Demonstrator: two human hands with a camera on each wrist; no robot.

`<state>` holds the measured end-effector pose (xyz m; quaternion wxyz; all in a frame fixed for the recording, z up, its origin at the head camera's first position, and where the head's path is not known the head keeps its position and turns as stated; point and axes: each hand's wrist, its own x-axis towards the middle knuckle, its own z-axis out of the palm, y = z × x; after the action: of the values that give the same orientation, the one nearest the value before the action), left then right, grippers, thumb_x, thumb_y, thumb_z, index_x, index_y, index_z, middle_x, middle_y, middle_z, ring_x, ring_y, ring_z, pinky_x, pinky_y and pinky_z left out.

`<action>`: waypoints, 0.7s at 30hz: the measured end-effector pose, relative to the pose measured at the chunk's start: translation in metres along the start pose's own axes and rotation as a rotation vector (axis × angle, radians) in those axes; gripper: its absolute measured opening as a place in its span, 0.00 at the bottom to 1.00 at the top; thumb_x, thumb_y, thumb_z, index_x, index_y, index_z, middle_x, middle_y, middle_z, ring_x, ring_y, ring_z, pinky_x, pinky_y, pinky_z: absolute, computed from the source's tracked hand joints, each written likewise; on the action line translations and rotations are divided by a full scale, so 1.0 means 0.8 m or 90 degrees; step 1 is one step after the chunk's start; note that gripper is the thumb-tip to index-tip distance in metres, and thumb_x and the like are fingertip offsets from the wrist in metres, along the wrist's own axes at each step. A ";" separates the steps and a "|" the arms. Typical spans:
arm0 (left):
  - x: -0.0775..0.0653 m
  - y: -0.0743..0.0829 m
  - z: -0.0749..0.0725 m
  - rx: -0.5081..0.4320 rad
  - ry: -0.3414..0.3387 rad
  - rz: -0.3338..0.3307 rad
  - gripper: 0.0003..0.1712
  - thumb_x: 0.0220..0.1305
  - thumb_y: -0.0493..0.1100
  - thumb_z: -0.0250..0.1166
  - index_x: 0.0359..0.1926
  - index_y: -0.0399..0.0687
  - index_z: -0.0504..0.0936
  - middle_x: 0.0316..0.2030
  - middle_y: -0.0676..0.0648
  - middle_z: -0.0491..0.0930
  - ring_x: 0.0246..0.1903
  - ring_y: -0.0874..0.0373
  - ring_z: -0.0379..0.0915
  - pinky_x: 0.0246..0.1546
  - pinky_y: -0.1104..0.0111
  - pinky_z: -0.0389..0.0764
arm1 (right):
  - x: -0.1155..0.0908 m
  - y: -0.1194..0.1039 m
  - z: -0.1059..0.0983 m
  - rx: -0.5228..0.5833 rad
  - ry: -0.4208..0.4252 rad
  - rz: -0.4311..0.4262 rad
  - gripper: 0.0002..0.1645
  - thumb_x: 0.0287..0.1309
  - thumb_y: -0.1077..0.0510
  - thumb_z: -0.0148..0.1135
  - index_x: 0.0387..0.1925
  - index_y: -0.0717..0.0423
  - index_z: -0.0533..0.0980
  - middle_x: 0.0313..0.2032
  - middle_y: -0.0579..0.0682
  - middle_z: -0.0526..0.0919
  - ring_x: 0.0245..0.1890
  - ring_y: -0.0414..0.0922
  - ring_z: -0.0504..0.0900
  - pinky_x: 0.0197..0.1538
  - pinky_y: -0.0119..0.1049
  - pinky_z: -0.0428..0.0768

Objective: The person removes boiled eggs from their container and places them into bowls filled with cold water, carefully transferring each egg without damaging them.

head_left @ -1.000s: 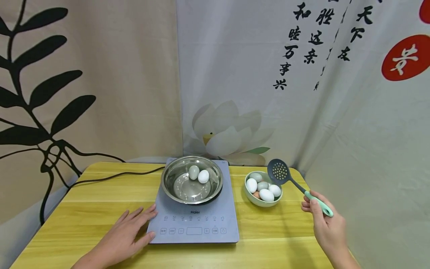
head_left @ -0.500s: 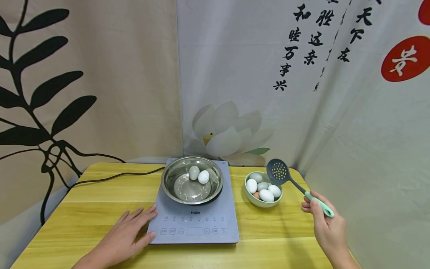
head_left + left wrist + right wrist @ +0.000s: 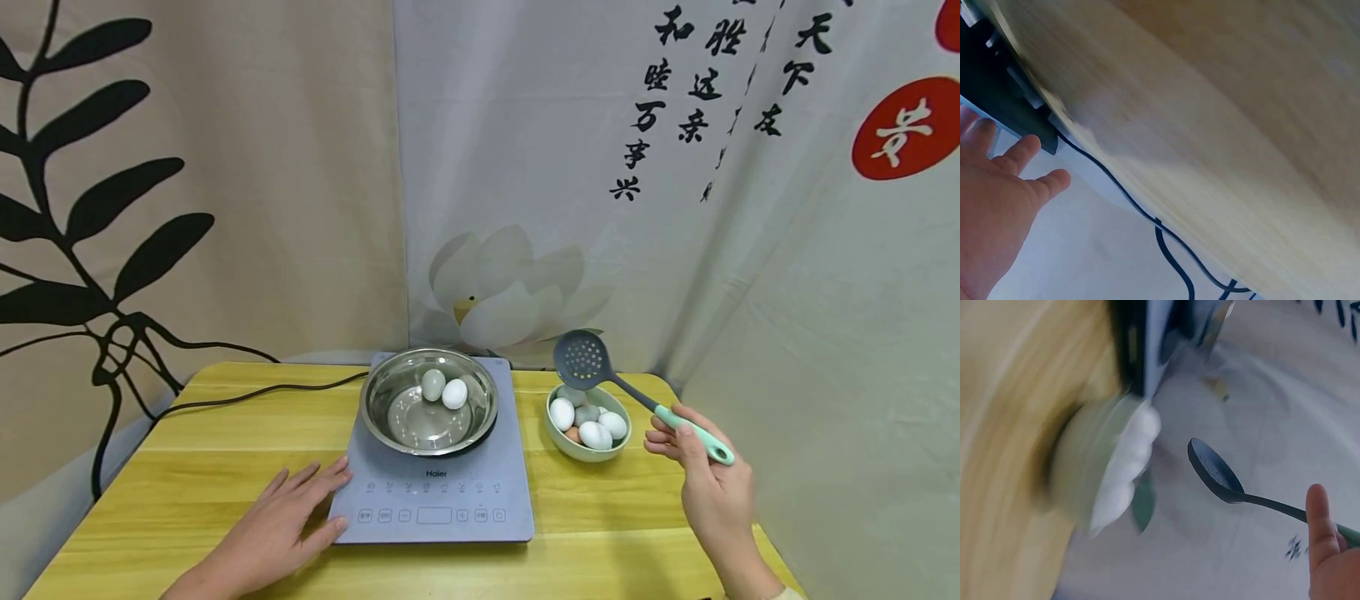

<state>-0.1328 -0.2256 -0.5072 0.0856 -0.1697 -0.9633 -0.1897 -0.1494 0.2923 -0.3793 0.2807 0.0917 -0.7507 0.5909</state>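
My right hand (image 3: 712, 483) grips the mint-green handle of a slotted spoon (image 3: 582, 360). Its dark grey perforated head is raised above the back of a pale green bowl (image 3: 576, 451) and overlaps the bowl's far rim in the head view. Several white, bluish and brown eggs (image 3: 596, 436) fill the bowl. Fingers spread, my left hand (image 3: 270, 529) rests at the left edge of a grey induction cooker (image 3: 431, 500). On the cooker stands a steel pot (image 3: 384, 417). One bluish egg (image 3: 432, 385) and one white egg (image 3: 454, 394) lie inside it.
A yellow wooden table (image 3: 195, 475) carries everything. The cooker's black cord (image 3: 277, 387) runs off the table's left side. Behind hangs a cloth curtain (image 3: 495, 150) with printed leaves and writing, and it also closes in the right side.
My right hand has shifted left and slightly up, bringing the spoon head from the bowl's right side to above its back. Left hand, pot and eggs stay put.
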 end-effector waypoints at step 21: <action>-0.001 -0.002 0.000 0.002 -0.012 -0.012 0.36 0.73 0.72 0.61 0.74 0.63 0.78 0.79 0.57 0.70 0.73 0.36 0.72 0.71 0.29 0.66 | 0.034 -0.005 0.120 -0.197 -0.369 -0.449 0.24 0.67 0.68 0.68 0.63 0.61 0.81 0.52 0.52 0.91 0.47 0.49 0.91 0.58 0.26 0.85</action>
<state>-0.1325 -0.2276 -0.5078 0.0752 -0.1625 -0.9658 -0.1874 -0.2000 0.2062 -0.3756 0.2534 0.4587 -0.8003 0.2913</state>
